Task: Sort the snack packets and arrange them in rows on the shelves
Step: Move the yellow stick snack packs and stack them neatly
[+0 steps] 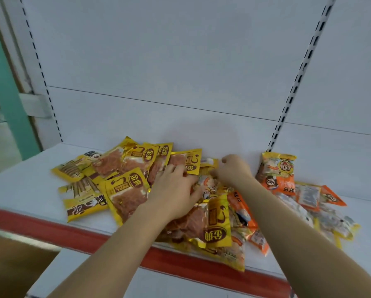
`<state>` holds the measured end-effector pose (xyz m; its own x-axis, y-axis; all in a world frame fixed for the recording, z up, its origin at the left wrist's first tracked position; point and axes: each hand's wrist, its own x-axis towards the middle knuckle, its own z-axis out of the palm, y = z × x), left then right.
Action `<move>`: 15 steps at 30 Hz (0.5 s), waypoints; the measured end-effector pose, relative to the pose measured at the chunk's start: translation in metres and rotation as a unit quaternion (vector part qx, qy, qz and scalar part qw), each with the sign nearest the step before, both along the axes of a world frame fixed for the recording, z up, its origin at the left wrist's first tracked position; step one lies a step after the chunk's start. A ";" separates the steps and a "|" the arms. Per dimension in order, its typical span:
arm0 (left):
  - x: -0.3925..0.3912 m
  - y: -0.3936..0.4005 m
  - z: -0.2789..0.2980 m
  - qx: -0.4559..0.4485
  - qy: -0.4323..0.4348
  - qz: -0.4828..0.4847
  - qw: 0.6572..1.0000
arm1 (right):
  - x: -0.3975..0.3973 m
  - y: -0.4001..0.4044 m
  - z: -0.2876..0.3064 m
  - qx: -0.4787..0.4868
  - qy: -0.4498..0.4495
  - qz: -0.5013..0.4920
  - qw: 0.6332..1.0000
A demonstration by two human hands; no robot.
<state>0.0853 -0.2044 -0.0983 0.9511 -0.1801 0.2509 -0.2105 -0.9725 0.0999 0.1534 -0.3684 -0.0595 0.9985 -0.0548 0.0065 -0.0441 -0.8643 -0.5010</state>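
Observation:
A loose heap of snack packets lies on the white shelf (25, 181). Several yellow packets with reddish meat strips (126, 194) fill the left and middle, and two yellow packets showing brown sticks (81, 198) lie at the far left. Orange-and-white cartoon packets (277, 175) lie at the right, one leaning on the back wall. My left hand (176, 190) rests on the heap's middle, fingers pinching the lower edge of a yellow meat packet (186, 161). My right hand (234, 168) is curled around a small yellow packet (208, 166) at the back of the heap.
The shelf has a red front strip (51, 229) and a white back panel (158, 61) with two slotted uprights. A lower white shelf (115, 282) shows beneath. A teal frame (6, 93) stands at the left, a brown cardboard surface (15, 265) at the bottom left.

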 end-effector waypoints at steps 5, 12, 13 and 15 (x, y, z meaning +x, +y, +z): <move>0.001 0.000 0.005 -0.021 -0.017 -0.006 1.000 | -0.006 -0.019 0.017 0.082 -0.129 -0.054 0.987; 0.013 -0.003 0.034 -0.294 -0.098 0.042 0.950 | -0.024 -0.048 0.051 0.209 -0.214 0.032 0.954; 0.015 -0.001 0.041 -0.335 -0.086 0.050 0.937 | -0.029 -0.049 0.053 0.201 -0.209 0.069 0.955; 0.022 0.003 0.052 -0.371 -0.042 0.039 0.927 | -0.037 -0.049 0.054 0.204 -0.188 0.130 0.952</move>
<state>0.1072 -0.2010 -0.0460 0.9255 0.1399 0.3519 -0.1797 -0.6557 0.7333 0.1159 -0.4173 -0.0055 0.9098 0.1190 0.3975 0.3934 -0.5519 -0.7353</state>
